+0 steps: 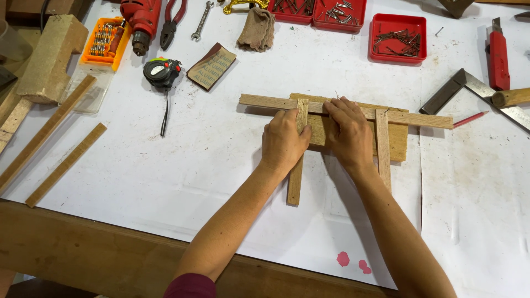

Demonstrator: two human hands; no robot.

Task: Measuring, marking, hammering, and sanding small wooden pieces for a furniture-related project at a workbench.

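A long wooden strip point(419, 118) lies across a flat wooden board point(397, 140) on white paper. Two shorter strips run toward me under or against it: one point(295, 182) at the left, one point(383, 149) at the right. My left hand point(282, 140) presses flat on the left strip near its joint with the long strip. My right hand point(346, 132) rests beside it on the board, fingertips on the long strip. A small nail point(335, 95) seems to stand just above my right fingertips.
At the back are red trays of nails point(397, 38), a red drill point(141, 19), pliers point(172, 22), a wrench point(202, 21), a tape measure point(162, 72), a sanding block point(211, 66). A square point(469, 88), a red knife point(498, 55) and a pencil point(469, 119) lie right. Loose strips point(66, 164) lie left.
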